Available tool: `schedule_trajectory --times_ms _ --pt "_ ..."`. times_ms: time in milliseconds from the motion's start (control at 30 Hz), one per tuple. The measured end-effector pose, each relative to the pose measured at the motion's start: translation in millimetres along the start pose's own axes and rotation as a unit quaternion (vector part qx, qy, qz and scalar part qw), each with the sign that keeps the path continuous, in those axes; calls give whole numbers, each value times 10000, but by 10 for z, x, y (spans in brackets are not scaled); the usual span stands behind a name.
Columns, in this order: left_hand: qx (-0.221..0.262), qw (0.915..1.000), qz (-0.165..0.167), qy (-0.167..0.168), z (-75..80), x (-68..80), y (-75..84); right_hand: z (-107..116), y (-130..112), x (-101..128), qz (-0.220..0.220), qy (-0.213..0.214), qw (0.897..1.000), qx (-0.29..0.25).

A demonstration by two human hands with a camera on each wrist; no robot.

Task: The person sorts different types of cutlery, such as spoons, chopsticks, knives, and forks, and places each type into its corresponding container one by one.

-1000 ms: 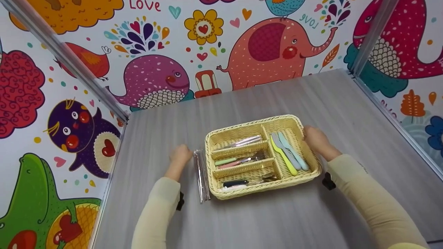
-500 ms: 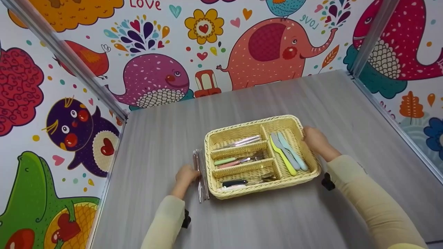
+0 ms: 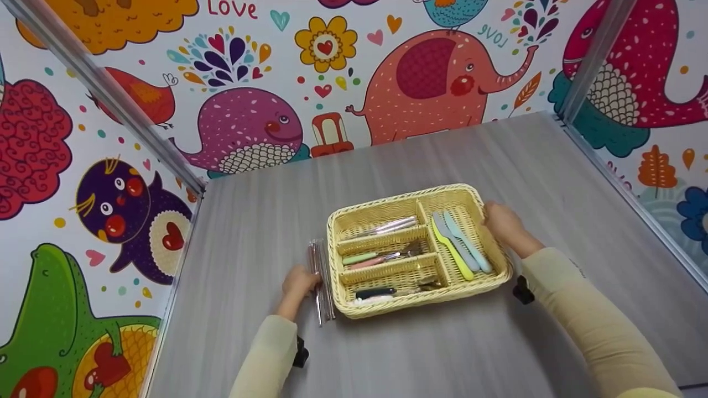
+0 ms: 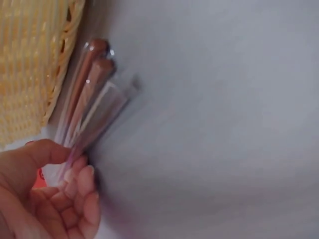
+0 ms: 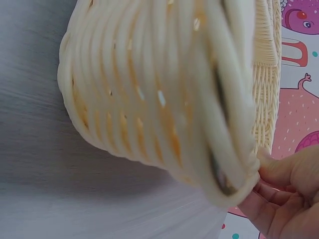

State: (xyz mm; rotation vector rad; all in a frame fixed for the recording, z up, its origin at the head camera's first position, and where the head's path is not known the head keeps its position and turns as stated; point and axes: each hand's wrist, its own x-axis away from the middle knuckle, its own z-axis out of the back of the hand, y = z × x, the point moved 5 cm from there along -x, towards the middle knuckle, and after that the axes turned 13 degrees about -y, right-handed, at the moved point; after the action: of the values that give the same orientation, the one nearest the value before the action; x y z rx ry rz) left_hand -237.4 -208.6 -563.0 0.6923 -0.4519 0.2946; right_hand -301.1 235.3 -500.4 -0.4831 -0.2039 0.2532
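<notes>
Wooden chopsticks in clear plastic sleeves (image 3: 326,296) lie along the left side of a woven cutlery basket (image 3: 409,194). My left hand (image 3: 300,284) pinches one sleeve from its left side. In the left wrist view, thumb and fingers hold the clear plastic of the chopsticks (image 4: 88,87), whose brown ends point away from the hand. My right hand (image 3: 506,225) grips the basket's right rim, thumb on top and fingers below the edge in the right wrist view, where the basket's end wall (image 5: 134,94) fills much of the frame.
Yellow, grey and blue knives (image 3: 458,246) lie in the basket's right compartment. Its left compartments hold shiny wrapped pieces (image 3: 392,225), green- and pink-handled cutlery (image 3: 365,260), and dark- and white-handled cutlery (image 3: 376,293). Cartoon-printed walls (image 3: 326,83) border the grey table (image 3: 265,210).
My left hand has moved toward me and slightly right, from beside the chopsticks' far end to their middle, and now pinches a sleeve. Right hand and basket have stayed in place.
</notes>
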Motion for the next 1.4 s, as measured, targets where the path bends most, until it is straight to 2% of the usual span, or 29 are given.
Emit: schedule_trajectory --times_ms 233,367,433,567,633,700,733,833,900,1033,1100,1167,1233,1267,1300,1333,1367,1400 --pt "-131 9999 35 -15 165 10 104 2 -11 -13 40 17 10000 51" --pt "-528 9982 -224 196 342 15 275 5 -14 -7 -56 3 9999 85" --pt "-807 9953 -373 379 437 15 385 3 -15 -5 -73 -2 9999 94" --pt "-1672 9811 -599 765 606 -7 676 2 -11 3 -71 -24 9999 66" --pt "-2202 9680 -779 918 655 -25 870 0 -9 7 -83 -29 9999 55" --pt "-2697 9506 -1093 1078 661 -48 1081 -3 -4 10 -102 -13 9999 38" --pt "-2909 9404 -1312 1178 645 -54 1186 -5 -2 12 -99 -2 9999 35" --pt "-3476 9018 -2006 1606 542 -43 1469 -13 -4 8 -72 36 10000 48" --pt "-3754 8790 -2314 1813 442 -11 1623 -13 -8 6 -42 61 10000 61" --pt "-4148 8531 -2592 1815 199 -34 1836 -7 -4 2 -33 77 9999 68" --pt "-4394 8279 -2852 2003 -24 -319 1814 -5 -2 4 -50 90 9999 60" --pt "-4532 8179 -2968 1938 -268 -668 1762 -6 -5 5 -74 118 9999 72" --pt "-4578 7968 -3263 2217 -551 -1144 1632 -7 -5 0 -87 123 9999 60" --pt "-4548 7922 -3366 2285 -703 -1400 1555 -9 -7 -4 -85 131 9998 84" --pt "-4481 7950 -3409 2257 -805 -1552 1510 -12 -11 -8 -76 125 9998 98" --pt "-4415 8014 -3394 2184 -898 -1692 1465 -18 -13 -15 -67 116 9998 113" --pt "-4366 7961 -3488 2324 -985 -1816 1408 -25 -10 -22 -68 100 9999 124" --pt "-4269 7950 -3568 2416 -1057 -1926 1348 -31 -10 -26 -66 91 9999 131"
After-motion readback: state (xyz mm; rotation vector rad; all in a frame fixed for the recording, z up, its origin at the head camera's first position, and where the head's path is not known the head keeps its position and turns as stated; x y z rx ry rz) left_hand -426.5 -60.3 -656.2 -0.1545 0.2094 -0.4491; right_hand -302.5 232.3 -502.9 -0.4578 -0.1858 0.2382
